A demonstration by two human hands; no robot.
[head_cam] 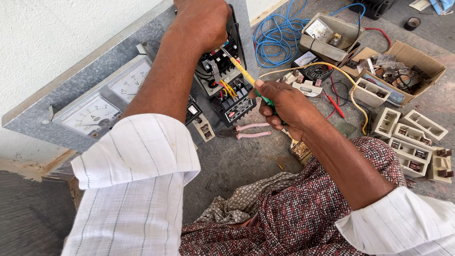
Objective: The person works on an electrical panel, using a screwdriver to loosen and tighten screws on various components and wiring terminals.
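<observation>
The right hand (284, 105) was closed around a green-handled screwdriver (246, 76) whose tip met the black contactor (226, 80), which the left hand (201, 21) gripped from above, pliers (246, 132) lying just below it; a slipping tip could probably nick the yellow wires (228, 89).

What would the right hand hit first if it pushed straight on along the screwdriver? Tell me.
The right hand points its yellow-shafted screwdriver up and left. The tip already looks to be at the black electrical unit, near the left hand; depth is unclear.
</observation>
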